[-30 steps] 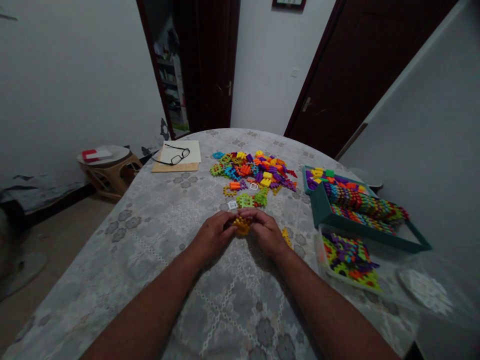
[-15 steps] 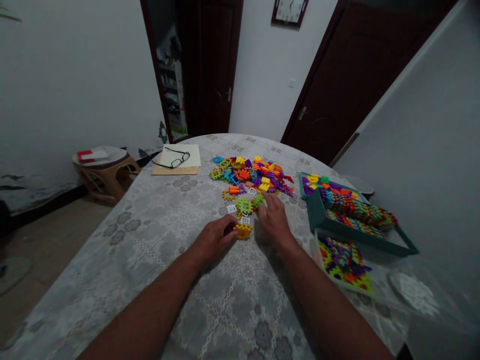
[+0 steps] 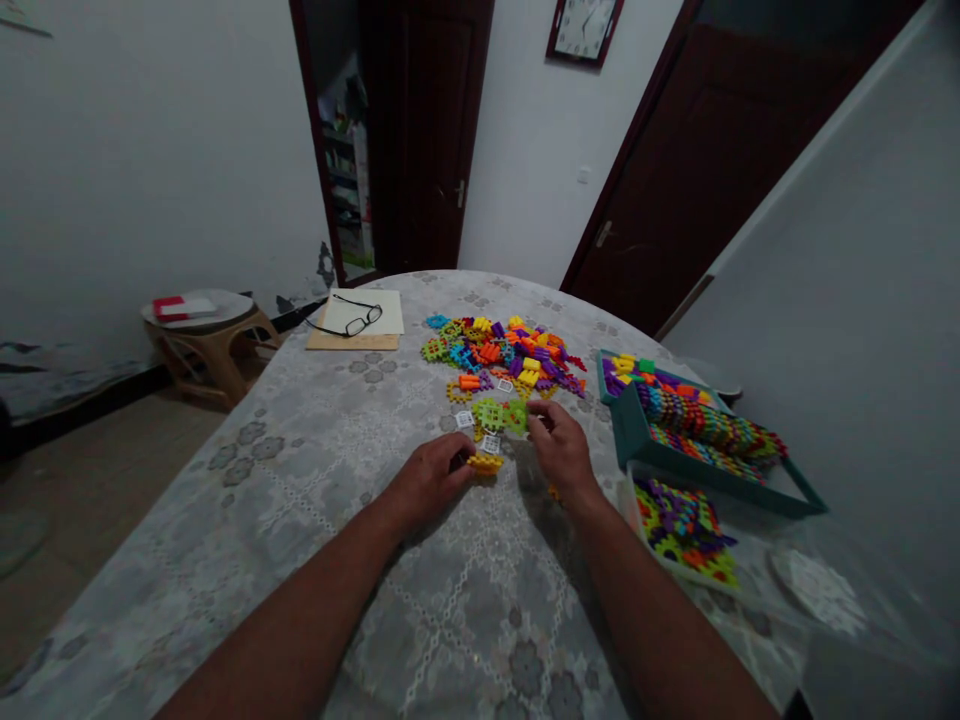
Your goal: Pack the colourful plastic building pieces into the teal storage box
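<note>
My left hand (image 3: pixel 433 472) is closed, thumb and fingers pinching the edge of a yellow interlocking block piece (image 3: pixel 486 464) just above the cloth. My right hand (image 3: pixel 559 440) pinches the right side of a lime-green toothed building piece (image 3: pixel 515 415). Beside that piece is another lime-green square piece with a grid of holes (image 3: pixel 489 414). Small white grid pieces (image 3: pixel 491 443) lie between the hands. Under my right wrist a bit of an orange-yellow piece (image 3: pixel 554 493) peeks out, mostly hidden.
A heap of colourful building pieces (image 3: pixel 517 350) lies beyond my hands. To the right stand a teal box (image 3: pixel 720 470) of stacked pieces and a clear tub (image 3: pixel 682 530) with more. Eyeglasses (image 3: pixel 364 320) rest on papers at the back left of the patterned tablecloth (image 3: pixel 300 470).
My right hand has shifted slightly right, and the green piece in it now faces me more openly. The yellow piece in my left hand has tilted flatter. An orange-yellow piece shows under my right wrist.
</note>
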Demonstrator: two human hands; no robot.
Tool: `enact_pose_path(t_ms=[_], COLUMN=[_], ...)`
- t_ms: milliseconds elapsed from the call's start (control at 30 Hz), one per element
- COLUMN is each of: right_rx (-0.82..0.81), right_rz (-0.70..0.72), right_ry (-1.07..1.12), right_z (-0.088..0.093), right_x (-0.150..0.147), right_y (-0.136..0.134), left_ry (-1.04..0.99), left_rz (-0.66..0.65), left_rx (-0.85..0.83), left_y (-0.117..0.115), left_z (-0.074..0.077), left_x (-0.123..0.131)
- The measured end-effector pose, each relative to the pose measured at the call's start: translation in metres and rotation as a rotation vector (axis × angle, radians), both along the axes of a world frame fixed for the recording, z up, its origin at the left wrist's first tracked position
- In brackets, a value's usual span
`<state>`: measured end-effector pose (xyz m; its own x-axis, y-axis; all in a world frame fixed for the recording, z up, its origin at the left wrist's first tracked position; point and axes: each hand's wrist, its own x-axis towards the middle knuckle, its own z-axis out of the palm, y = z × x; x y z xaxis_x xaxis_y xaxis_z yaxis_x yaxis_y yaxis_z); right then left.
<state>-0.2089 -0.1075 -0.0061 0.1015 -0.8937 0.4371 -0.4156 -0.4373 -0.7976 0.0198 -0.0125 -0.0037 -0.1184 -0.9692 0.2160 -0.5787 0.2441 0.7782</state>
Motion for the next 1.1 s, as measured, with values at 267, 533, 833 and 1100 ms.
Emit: enact_pose_path(t_ms=[267,533,833,1100], right_rx=[-0.079,-0.031,-0.1,-0.205], right_rz=[0.356,0.409,0.272,0.073], right_ry=[0.159,0.135,0.204,0.602], right_z=[0.0,0.0,-0.008,-0.028], right_x=[0.013,0.011,0.01,0.019], right_y=[0.032,0.034,0.024,0.003], left_ry=[0.011,0.048,-0.007,-0.031], left_rz=[0.045,0.094,0.041,0.064], left_rx=[-0.043,-0.132,-0.076,0.0], left_y=[-0.004,-0.003,-0.004,-0.001], left_z=[-0.012,-0.016,-0.012,-0.002], left_x=[0.002,0.002,0.002,0.0])
